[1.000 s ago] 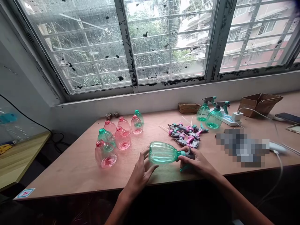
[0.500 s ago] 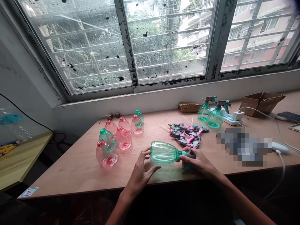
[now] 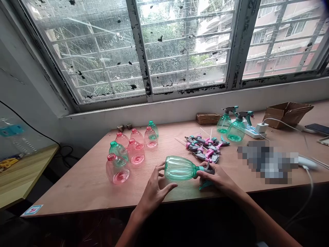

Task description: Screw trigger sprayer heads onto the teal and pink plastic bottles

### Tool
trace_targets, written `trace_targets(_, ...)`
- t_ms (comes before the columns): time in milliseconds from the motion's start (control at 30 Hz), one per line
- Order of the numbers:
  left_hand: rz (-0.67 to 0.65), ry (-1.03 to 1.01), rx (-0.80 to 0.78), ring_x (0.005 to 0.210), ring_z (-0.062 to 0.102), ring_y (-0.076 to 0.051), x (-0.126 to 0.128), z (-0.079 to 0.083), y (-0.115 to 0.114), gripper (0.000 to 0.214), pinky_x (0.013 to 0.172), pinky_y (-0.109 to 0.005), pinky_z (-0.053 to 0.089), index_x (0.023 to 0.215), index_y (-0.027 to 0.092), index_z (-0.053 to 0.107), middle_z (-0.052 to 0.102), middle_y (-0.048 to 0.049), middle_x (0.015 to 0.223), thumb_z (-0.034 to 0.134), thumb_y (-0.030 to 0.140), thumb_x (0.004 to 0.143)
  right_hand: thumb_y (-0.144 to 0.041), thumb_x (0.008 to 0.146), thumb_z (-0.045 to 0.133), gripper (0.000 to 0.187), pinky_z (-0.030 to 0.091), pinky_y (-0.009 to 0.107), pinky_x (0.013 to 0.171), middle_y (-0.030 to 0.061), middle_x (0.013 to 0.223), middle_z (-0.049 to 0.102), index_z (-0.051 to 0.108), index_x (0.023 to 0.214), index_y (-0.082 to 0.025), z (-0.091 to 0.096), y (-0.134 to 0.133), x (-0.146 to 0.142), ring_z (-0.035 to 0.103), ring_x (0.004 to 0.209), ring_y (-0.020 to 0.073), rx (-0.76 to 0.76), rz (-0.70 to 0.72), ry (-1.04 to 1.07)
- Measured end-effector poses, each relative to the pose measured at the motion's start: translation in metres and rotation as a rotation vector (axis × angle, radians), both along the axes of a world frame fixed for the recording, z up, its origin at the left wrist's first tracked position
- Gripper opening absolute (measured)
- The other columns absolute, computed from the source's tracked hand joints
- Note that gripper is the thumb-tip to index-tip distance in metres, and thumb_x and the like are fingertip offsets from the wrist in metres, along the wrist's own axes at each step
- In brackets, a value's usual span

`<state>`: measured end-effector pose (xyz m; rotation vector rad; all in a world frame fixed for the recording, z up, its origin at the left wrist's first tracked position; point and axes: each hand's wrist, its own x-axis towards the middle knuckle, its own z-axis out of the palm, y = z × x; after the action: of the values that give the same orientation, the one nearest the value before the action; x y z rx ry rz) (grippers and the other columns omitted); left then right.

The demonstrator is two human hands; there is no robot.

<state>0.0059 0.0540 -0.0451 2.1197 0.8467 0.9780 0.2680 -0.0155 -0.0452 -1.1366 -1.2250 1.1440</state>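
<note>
A clear green spray bottle lies sideways in the air above the table's front edge, its base to the left. My right hand is closed around its grey and teal trigger head, by the neck. At the base end my left hand is open, thumb and fingers apart. Its fingertips are beside the bottle's base; whether they touch it I cannot tell. Just beyond the bottle lies a pile of loose pink, grey and teal spray heads with thin tubes.
Several headless pink bottles and green bottles stand at left. Two green bottles with spray heads stand back right, near a power strip, an open cardboard box and a phone. A blurred patch covers something at right.
The view has shifted very slightly. Both hands and the spray bottle keep almost the same pose.
</note>
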Motion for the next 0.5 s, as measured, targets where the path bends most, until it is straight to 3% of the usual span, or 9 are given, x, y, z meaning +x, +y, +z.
trace_targets(100,0.003,-0.016,-0.033,0.109,0.065,-0.024,0.0000,0.0002,-0.0001,0.044,0.094,-0.042,0.054,0.129,0.026,0.049,0.054,-0.0112,0.140,0.066,0.037,0.090,-0.052,0.075,0.080,0.039,0.055,0.029,0.060,0.0015,0.068,0.074,0.063,0.084,-0.018,0.0014,-0.0009,-0.0011,0.067,0.061,0.0185,0.000,0.003,0.001)
trace_targets(167,0.004,-0.007,0.011,0.117,0.061,-0.025,-0.0001,-0.0001,0.0006,0.040,0.100,-0.043,0.050,0.130,0.028,0.049,0.053,-0.0094,0.141,0.062,0.035,0.093,-0.052,0.075,0.079,0.040,0.055,0.029,0.060,0.0022,0.069,0.074,0.063,0.084,-0.018,0.0028,-0.0015,-0.0015,0.067,0.062,0.0187,0.006,0.003,-0.006)
trace_targets(300,0.050,0.008,0.117,0.133,0.049,-0.026,-0.0008,0.0002,0.0000,0.042,0.113,-0.046,0.038,0.131,0.030,0.048,0.055,-0.0055,0.141,0.064,0.031,0.092,-0.054,0.075,0.078,0.040,0.055,0.030,0.061,0.0026,0.069,0.074,0.063,0.085,-0.018,0.0050,-0.0021,-0.0020,0.067,0.063,0.0196,0.009,0.000,-0.018)
trace_targets(400,0.051,0.022,0.061,0.128,0.055,-0.027,-0.0017,0.0024,-0.0020,0.042,0.110,-0.045,0.041,0.127,0.027,0.051,0.062,-0.0068,0.132,0.068,0.037,0.089,-0.054,0.075,0.079,0.041,0.056,0.031,0.059,0.0019,0.067,0.073,0.063,0.085,-0.018,0.0034,-0.0016,-0.0021,0.067,0.061,0.0198,0.013,0.010,-0.007)
trace_targets(500,0.043,0.009,0.058,0.133,0.050,-0.029,-0.0021,0.0026,-0.0020,0.035,0.111,-0.047,0.040,0.122,0.026,0.055,0.058,-0.0091,0.137,0.065,0.038,0.091,-0.054,0.075,0.078,0.042,0.056,0.031,0.060,0.0015,0.065,0.073,0.062,0.088,-0.018,0.0015,-0.0011,-0.0023,0.068,0.060,0.0201,0.008,0.011,-0.002)
